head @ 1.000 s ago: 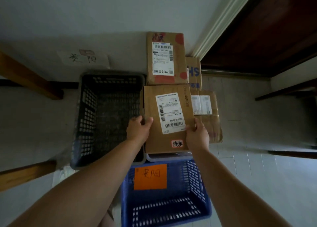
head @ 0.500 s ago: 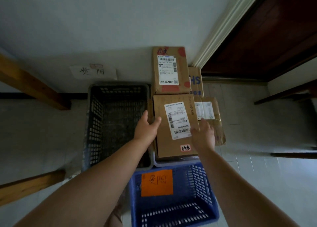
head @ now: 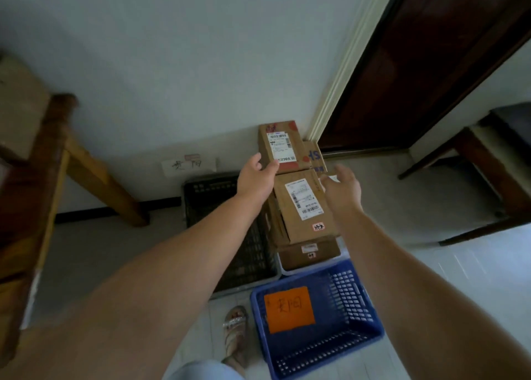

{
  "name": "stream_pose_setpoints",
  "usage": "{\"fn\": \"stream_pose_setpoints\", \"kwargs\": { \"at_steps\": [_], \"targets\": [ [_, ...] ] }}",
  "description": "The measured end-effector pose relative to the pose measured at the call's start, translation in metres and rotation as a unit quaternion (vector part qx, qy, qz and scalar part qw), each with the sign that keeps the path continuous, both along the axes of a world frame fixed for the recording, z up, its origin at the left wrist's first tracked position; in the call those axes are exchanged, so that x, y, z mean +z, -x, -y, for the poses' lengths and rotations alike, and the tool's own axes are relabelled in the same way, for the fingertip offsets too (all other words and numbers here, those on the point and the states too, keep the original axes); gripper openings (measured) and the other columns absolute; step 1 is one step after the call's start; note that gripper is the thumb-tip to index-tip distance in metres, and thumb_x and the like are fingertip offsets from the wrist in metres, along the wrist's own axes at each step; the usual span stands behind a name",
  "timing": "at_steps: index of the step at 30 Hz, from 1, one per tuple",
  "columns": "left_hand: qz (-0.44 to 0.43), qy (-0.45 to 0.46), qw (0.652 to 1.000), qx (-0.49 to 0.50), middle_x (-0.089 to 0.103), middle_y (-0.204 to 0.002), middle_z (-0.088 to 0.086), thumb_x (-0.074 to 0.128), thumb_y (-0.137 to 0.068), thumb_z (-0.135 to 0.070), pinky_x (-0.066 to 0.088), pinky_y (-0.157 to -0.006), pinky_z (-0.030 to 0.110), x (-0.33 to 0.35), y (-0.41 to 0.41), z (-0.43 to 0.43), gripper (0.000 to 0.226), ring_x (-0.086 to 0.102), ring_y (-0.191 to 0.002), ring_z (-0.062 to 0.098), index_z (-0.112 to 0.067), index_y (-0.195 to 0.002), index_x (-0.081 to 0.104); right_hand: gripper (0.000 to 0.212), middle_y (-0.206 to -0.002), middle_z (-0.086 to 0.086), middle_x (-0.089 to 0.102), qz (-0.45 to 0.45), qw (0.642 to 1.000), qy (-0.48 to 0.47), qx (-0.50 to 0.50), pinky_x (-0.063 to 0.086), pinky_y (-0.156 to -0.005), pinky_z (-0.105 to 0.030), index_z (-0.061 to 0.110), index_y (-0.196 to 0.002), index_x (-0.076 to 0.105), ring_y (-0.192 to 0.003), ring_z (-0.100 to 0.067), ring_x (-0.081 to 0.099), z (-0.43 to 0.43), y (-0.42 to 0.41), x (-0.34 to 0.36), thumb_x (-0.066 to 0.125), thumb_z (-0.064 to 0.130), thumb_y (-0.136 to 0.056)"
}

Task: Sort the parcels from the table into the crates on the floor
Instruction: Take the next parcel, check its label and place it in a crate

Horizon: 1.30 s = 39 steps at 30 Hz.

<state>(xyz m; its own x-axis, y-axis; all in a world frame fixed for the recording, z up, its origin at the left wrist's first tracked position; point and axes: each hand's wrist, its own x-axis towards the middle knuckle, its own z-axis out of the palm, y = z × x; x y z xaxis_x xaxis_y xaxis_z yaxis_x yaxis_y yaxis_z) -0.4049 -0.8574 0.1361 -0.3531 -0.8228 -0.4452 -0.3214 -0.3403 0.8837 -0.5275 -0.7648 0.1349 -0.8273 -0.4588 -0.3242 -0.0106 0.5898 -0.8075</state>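
A cardboard parcel with a white label and a small red-edged sticker lies on top of a stack in a white crate. A smaller box shows under it. Behind it stands another labelled parcel against the wall. My left hand hovers above the stack's left edge, fingers relaxed, holding nothing. My right hand hangs open over the right side, off the parcel. A black crate sits to the left and a blue crate with an orange tag in front.
A cardboard box with blue print leans by the door frame. A wooden table leg slants at left, dark wooden furniture at right. A paper label is stuck on the wall. My sandalled foot stands beside the blue crate.
Both hands have let go of the top parcel and lifted away from it. The parcel now rests on the stack. The view has pulled back and up.
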Motion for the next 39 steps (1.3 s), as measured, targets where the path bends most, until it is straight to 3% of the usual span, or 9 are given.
{"fn": "stream_pose_setpoints", "kwargs": {
  "at_steps": [3, 7, 9, 15, 17, 20, 24, 28, 39],
  "targets": [
    [-0.024, 0.046, 0.999, 0.003, 0.049, -0.138, 0.005, 0.054, -0.095, -0.03, 0.034, -0.069, 0.0, 0.03, -0.028, -0.021, 0.049, 0.058, -0.093, 0.002, -0.014, -0.139, 0.041, 0.052, -0.116, 0.009, 0.058, 0.004, 0.999, 0.038, 0.015, 0.055, -0.066, -0.032, 0.024, -0.144, 0.038, -0.076, -0.005, 0.063, -0.013, -0.031, 0.029, 0.055, 0.022, -0.094],
    [-0.046, 0.075, 0.996, 0.031, 0.038, -0.148, 0.006, 0.056, -0.093, -0.033, 0.03, -0.098, 0.024, 0.066, -0.074, -0.055, 0.06, 0.041, -0.131, 0.019, -0.016, -0.145, 0.033, 0.049, -0.105, 0.013, 0.054, -0.011, 0.994, 0.098, 0.039, 0.051, -0.05, -0.019, 0.023, -0.142, 0.041, -0.076, -0.002, 0.058, -0.044, -0.068, 0.063, 0.055, 0.025, -0.095],
    [-0.05, 0.102, 0.993, 0.036, 0.038, -0.148, 0.006, 0.056, -0.093, -0.033, 0.029, -0.109, 0.032, 0.081, -0.096, -0.07, 0.059, 0.038, -0.133, 0.02, -0.017, -0.145, 0.032, 0.049, -0.105, 0.015, 0.053, -0.006, 0.991, 0.126, 0.052, 0.043, -0.047, -0.011, 0.024, -0.141, 0.043, -0.071, 0.0, 0.053, -0.059, -0.084, 0.078, 0.057, 0.026, -0.094],
    [-0.07, 0.169, 0.98, 0.083, 0.046, -0.14, 0.007, 0.058, -0.091, -0.032, 0.037, -0.105, 0.034, 0.127, -0.178, -0.113, 0.055, 0.047, -0.124, 0.02, -0.018, -0.141, 0.039, 0.045, -0.138, 0.0, 0.049, -0.047, 0.978, 0.173, 0.109, 0.042, -0.099, -0.034, 0.02, -0.138, 0.046, -0.118, -0.018, 0.05, -0.089, -0.158, 0.123, 0.054, 0.027, -0.094],
    [-0.075, 0.179, 0.976, 0.094, 0.046, -0.139, 0.006, 0.058, -0.091, -0.031, 0.038, -0.103, 0.032, 0.138, -0.202, -0.118, 0.054, 0.048, -0.12, 0.018, -0.018, -0.141, 0.039, 0.044, -0.139, -0.003, 0.049, -0.05, 0.972, 0.187, 0.13, 0.038, -0.105, -0.035, 0.018, -0.138, 0.047, -0.124, -0.019, 0.048, -0.088, -0.181, 0.134, 0.055, 0.025, -0.094],
    [-0.09, 0.202, 0.967, 0.13, 0.047, -0.137, 0.005, 0.058, -0.092, -0.028, 0.035, -0.09, 0.023, 0.157, -0.255, -0.122, 0.053, 0.046, -0.109, 0.01, -0.018, -0.141, 0.039, 0.043, -0.14, -0.002, 0.049, -0.08, 0.96, 0.199, 0.18, 0.033, -0.094, -0.024, 0.019, -0.137, 0.048, -0.126, -0.017, 0.047, -0.08, -0.225, 0.153, 0.055, 0.025, -0.094],
    [-0.078, 0.236, 0.95, 0.188, 0.05, -0.136, 0.002, 0.058, -0.092, -0.029, 0.036, -0.093, 0.024, 0.174, -0.334, -0.115, 0.053, 0.048, -0.113, 0.01, -0.019, -0.141, 0.04, 0.04, -0.135, -0.003, 0.053, -0.088, 0.944, 0.222, 0.227, 0.033, -0.087, -0.022, 0.019, -0.133, 0.051, -0.117, -0.014, 0.051, -0.06, -0.297, 0.173, 0.057, 0.022, -0.094],
    [-0.063, 0.242, 0.934, 0.256, 0.053, -0.132, 0.0, 0.059, -0.091, -0.033, 0.042, -0.102, 0.038, 0.184, -0.424, -0.097, 0.052, 0.051, -0.119, 0.018, -0.024, -0.139, 0.041, 0.039, -0.134, -0.006, 0.054, -0.092, 0.921, 0.245, 0.29, 0.035, -0.09, -0.023, 0.016, -0.132, 0.052, -0.118, -0.016, 0.052, -0.032, -0.39, 0.186, 0.057, 0.02, -0.093],
    [-0.017, 0.264, 0.914, 0.307, 0.054, -0.131, -0.002, 0.056, -0.093, -0.033, 0.04, -0.086, 0.026, 0.19, -0.681, -0.018, 0.05, 0.048, -0.103, 0.009, -0.024, -0.139, 0.041, 0.039, -0.137, 0.001, 0.051, -0.06, 0.893, 0.267, 0.358, 0.035, -0.091, -0.027, 0.023, -0.135, 0.049, -0.12, -0.013, 0.048, 0.058, -0.64, 0.195, 0.054, 0.025, -0.096]
  ]
}}
